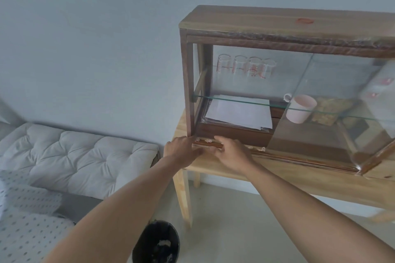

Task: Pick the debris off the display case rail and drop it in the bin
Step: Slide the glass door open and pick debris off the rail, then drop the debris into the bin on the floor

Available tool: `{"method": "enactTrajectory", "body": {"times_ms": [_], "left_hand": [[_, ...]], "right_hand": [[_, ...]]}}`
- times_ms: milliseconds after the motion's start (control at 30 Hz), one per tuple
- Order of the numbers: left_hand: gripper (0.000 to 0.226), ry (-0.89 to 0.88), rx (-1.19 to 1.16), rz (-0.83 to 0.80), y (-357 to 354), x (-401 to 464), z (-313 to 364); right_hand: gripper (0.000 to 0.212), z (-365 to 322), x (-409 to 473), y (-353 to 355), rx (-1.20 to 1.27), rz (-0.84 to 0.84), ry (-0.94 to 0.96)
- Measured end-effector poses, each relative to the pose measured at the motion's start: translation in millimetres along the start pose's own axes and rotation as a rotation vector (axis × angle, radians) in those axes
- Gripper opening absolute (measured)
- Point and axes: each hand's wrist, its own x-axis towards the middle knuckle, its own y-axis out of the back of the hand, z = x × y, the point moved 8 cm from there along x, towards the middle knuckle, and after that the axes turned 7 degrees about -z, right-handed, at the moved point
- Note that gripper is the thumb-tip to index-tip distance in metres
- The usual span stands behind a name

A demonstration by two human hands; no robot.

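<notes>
One wood-and-glass display case (pixel 277 66) at frame right, on one pale table (pixel 299 179). One black bin (pixel 157 241) bottom center. Left hand (pixel 181 151) & right hand (pixel 230 153), grips unclear, on rail (pixel 299 159) lower center. Approx. three debris bits (pixel 208 140) between/beside fingers.

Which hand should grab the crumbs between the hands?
Probably the left hand: its fingertips lie right beside the debris on the rail, and the bin sits below that arm.

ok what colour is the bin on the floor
Black, with pale scraps inside; the bin shows in the head view, at the bottom edge below the table.
</notes>
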Motion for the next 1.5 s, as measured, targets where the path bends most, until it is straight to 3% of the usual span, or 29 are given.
{"method": "enactTrajectory", "body": {"times_ms": [200,367,533,867,1133,1500], "left_hand": [[0.03,0.011,-0.097,0.167,5.7,4.7,-8.1],[0.025,0.028,-0.117,0.267,7.5,6.4,-11.8],[0.022,0.021,-0.115,0.294,13.2,9.3,-9.1],[0.026,0.031,-0.132,0.36,14.2,-8.8,-15.1],[0.026,0.157,-0.301,0.36,-0.6,-51.1,-51.1],[0.027,0.341,-0.38,0.394,-41.3,-140.3,-106.2]], "right_hand": [[0.046,-15.6,11.3,-5.0,0.034,0.107,-0.044],[0.027,-12.9,12.1,-7.1,0.14,0.21,-0.089],[0.008,-9.1,16.6,-6.9,0.24,0.199,-0.149],[0.008,-7.0,4.6,-8.0,0.299,0.243,-0.159],[0.01,-20.0,-22.1,-18.9,0.33,0.221,-0.101],[0.017,-77.0,-50.1,-78.0,0.344,0.036,0.099]]}}
